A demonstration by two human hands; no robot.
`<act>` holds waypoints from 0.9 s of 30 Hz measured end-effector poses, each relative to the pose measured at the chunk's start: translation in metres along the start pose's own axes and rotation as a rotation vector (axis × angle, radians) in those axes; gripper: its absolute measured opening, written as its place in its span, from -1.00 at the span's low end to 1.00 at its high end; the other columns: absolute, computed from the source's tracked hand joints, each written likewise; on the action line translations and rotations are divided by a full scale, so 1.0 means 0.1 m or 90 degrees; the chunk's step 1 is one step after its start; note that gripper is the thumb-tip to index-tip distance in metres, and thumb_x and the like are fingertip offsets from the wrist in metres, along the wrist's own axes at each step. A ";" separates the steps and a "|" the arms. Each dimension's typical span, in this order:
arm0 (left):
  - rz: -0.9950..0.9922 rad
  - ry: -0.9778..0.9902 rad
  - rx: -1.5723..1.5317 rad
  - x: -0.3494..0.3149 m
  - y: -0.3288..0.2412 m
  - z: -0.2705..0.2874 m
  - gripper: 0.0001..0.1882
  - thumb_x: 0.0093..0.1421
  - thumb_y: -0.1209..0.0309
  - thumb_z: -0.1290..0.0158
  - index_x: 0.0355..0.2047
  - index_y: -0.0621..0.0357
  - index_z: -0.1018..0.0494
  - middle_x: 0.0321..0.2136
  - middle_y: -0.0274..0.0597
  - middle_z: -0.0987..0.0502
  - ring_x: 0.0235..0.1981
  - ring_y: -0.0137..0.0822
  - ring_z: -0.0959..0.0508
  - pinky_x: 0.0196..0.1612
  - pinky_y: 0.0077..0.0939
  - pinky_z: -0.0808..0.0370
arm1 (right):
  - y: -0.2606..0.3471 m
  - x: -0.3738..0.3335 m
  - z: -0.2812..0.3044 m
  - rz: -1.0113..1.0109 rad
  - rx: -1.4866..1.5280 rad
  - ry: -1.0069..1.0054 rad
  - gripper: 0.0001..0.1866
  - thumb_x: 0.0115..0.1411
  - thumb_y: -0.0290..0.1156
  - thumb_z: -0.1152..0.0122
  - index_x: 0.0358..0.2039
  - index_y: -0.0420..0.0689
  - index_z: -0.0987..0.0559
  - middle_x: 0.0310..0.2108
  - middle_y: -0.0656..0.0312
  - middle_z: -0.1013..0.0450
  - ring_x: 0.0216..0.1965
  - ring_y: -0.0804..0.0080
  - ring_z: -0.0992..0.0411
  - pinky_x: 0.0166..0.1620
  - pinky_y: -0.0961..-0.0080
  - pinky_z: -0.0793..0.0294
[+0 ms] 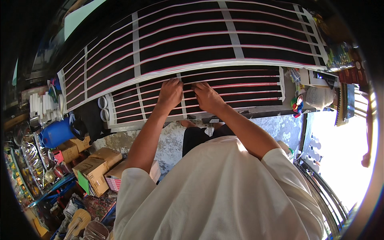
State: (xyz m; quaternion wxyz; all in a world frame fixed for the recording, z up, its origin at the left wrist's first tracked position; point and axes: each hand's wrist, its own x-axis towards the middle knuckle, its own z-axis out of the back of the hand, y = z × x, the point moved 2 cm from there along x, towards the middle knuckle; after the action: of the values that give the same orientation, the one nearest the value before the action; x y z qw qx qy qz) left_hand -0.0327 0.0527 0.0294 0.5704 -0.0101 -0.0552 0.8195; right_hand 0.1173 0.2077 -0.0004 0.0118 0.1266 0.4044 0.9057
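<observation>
A long black panel (pixel 236 99) lies before me, crossed by several lengthwise white-and-red strips and a few grey-white crossbands. My left hand (pixel 171 94) is over its middle, fingers bent and closed at one of the upper strips, beside a crossband. Just right of that band my right hand (pixel 209 98) has its fingers drawn together at the same white-and-red strip (pixel 248 85), which runs on toward the panel's right end. The fingers cover the exact spots they grip. A small gap separates the two hands.
A larger striped black sheet (pixel 188 37) spreads behind, overlapping the panel's far edge. White rolls (pixel 104 109) stand at the panel's left end, near a blue container (pixel 55 133). Cardboard boxes (pixel 96 168) are stacked lower left. A pale bundle (pixel 320 97) sits at right.
</observation>
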 end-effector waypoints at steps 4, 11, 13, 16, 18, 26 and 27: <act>-0.072 0.072 0.015 0.16 0.07 0.03 -0.84 0.13 0.49 -0.35 -0.26 0.20 -0.67 -0.19 -0.09 -0.68 0.02 -0.12 -0.69 0.02 -0.18 -0.65 | -0.01 0.00 0.01 0.002 0.002 0.001 -0.54 0.22 -0.67 -0.29 0.17 -0.30 -0.64 0.14 -0.02 -0.52 0.25 -0.11 -0.49 0.31 0.09 -0.61; -0.112 0.136 -0.018 0.25 0.15 0.07 -0.83 0.11 0.45 -0.40 -0.30 0.20 -0.66 -0.25 -0.11 -0.66 -0.05 -0.07 -0.68 -0.01 -0.14 -0.65 | -0.02 0.03 0.00 -0.025 0.012 0.019 -0.53 0.21 -0.68 -0.29 0.16 -0.29 -0.63 0.13 -0.02 -0.52 0.24 -0.13 -0.49 0.32 0.08 -0.60; -0.111 0.132 -0.026 0.26 0.14 0.05 -0.81 0.10 0.44 -0.42 -0.31 0.21 -0.67 -0.25 -0.09 -0.66 -0.04 -0.06 -0.68 -0.01 -0.12 -0.68 | -0.02 0.03 0.01 0.007 0.011 -0.011 -0.54 0.21 -0.68 -0.29 0.16 -0.28 -0.62 0.13 -0.02 -0.52 0.25 -0.12 -0.49 0.32 0.08 -0.60; -0.104 0.139 -0.040 0.28 0.14 0.01 -0.81 0.10 0.45 -0.42 -0.32 0.23 -0.66 -0.24 -0.07 -0.66 -0.03 -0.04 -0.68 0.01 -0.11 -0.68 | -0.01 0.03 0.02 0.008 0.009 -0.011 -0.54 0.21 -0.69 -0.28 0.16 -0.28 -0.63 0.13 -0.01 -0.52 0.25 -0.12 -0.49 0.32 0.08 -0.60; -0.113 0.153 -0.043 0.29 0.14 0.00 -0.81 0.10 0.46 -0.42 -0.31 0.24 -0.66 -0.24 -0.05 -0.66 -0.02 -0.03 -0.67 0.02 -0.10 -0.68 | 0.00 0.04 0.03 -0.003 0.006 0.005 -0.54 0.21 -0.69 -0.27 0.16 -0.28 -0.62 0.14 -0.01 -0.52 0.25 -0.12 -0.49 0.32 0.08 -0.60; -0.047 0.110 -0.104 0.14 0.21 0.03 -0.74 0.12 0.45 -0.38 -0.21 0.26 -0.63 -0.20 -0.04 -0.64 0.00 0.04 -0.65 0.12 -0.08 -0.65 | -0.01 0.02 0.03 -0.005 0.006 0.000 -0.61 0.18 -0.65 -0.26 0.05 -0.31 -0.65 0.13 -0.02 -0.51 0.25 -0.10 -0.49 0.32 0.11 -0.60; -0.052 0.102 -0.110 0.14 0.21 0.03 -0.74 0.12 0.44 -0.38 -0.20 0.26 -0.63 -0.19 -0.04 -0.65 0.01 0.04 -0.65 0.12 -0.08 -0.65 | -0.01 0.02 0.01 -0.016 0.010 0.010 -0.61 0.18 -0.65 -0.26 0.05 -0.31 -0.65 0.13 -0.01 -0.52 0.25 -0.10 -0.49 0.32 0.10 -0.60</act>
State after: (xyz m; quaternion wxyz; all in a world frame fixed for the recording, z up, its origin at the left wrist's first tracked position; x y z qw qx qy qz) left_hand -0.0579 0.0583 0.0310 0.6026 -0.1224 -0.0803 0.7845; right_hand 0.1154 0.2098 -0.0003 0.0194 0.1147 0.4129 0.9033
